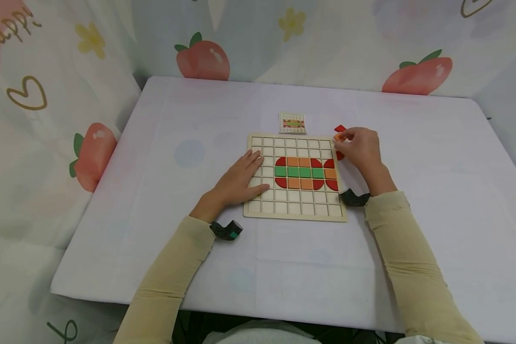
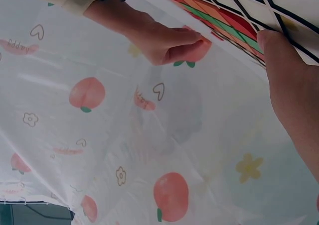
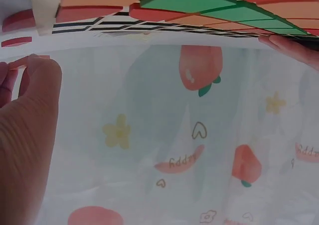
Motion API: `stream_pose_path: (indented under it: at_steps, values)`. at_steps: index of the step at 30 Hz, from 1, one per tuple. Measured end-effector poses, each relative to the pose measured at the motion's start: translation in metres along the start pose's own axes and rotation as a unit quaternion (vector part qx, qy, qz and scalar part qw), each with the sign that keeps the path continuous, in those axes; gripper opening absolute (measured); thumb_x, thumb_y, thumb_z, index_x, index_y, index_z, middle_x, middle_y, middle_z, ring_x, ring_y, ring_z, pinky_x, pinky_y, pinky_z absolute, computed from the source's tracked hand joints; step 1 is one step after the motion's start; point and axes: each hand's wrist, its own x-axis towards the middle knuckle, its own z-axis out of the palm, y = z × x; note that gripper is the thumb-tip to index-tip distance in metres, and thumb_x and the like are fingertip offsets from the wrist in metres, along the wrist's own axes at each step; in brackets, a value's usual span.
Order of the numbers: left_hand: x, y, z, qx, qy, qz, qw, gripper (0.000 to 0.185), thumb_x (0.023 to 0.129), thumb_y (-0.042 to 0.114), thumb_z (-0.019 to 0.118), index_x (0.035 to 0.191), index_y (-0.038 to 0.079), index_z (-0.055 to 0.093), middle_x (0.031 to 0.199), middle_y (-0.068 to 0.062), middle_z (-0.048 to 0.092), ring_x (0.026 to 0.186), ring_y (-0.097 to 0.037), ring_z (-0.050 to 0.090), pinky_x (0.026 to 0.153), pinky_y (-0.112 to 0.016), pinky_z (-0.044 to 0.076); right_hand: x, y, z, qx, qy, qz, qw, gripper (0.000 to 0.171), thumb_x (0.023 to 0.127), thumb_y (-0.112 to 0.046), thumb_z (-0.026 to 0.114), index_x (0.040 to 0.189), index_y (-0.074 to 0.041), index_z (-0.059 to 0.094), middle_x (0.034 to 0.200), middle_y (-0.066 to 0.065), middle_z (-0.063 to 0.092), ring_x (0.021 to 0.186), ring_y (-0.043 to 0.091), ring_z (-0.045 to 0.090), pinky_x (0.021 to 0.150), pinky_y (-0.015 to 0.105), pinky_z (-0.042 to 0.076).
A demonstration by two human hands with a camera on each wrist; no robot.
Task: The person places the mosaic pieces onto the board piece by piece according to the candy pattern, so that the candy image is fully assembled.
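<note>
While a strawberry-print curtain (image 1: 69,71) hangs round three sides, a table under a pale cloth (image 1: 155,239) fills the head view, and a wooden grid board (image 1: 258,210) lies flat near its middle. Part of the board's grid is filled with a candy-shaped pattern of tiles (image 1: 305,173): a green row through the centre, orange squares above and below, red rounded pieces at the corners and right end. Just beyond the board's far edge sits a small pattern card (image 1: 292,123) showing the same candy shape.

On the board's left columns the left hand (image 1: 241,179) rests flat, fingers straight and spread, pressing on the empty cells and gripping nothing.

Just off the far right corner of the board is the right hand (image 1: 359,145), its fingertips curled in a pinch on a small orange tile (image 1: 337,137). That tile is held just off the board's right edge, so the board lies to the left of the grip, and the right hand is plainly the nearer one. A loose red piece (image 1: 340,128) lies on the cloth just past the fingertips, and another red piece (image 1: 339,155) shows under the hand beside the board's edge.
</note>
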Motion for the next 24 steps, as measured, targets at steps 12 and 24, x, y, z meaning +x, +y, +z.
stream_pose_path:
  at_steps: [12,24]
  values:
    - [0.001,-0.002,0.002,0.002,0.007,0.005,1.0,0.077,0.079,0.06,0.033,0.135,0.01,0.02,0.14,-0.003,0.011,0.126,-0.016,-0.001,0.1,-0.031,0.007,-0.035,-0.05,-0.028,0.026,-0.041,-0.066,0.997,0.026,0.077,-0.02,0.055,0.094,-0.002,0.064,0.094,0.012,0.057,0.085,0.025,0.046,0.067,0.037,0.042]
    - [0.0,-0.001,0.002,-0.004,0.003,0.003,1.0,0.076,0.079,0.06,0.033,0.135,0.01,0.019,0.14,-0.002,0.01,0.126,-0.015,-0.002,0.1,-0.031,0.007,-0.053,-0.079,-0.018,0.039,-0.043,-0.205,0.977,0.013,0.075,-0.016,0.059,0.08,-0.005,0.065,0.084,0.007,0.061,0.079,0.021,0.05,0.066,0.035,0.041]
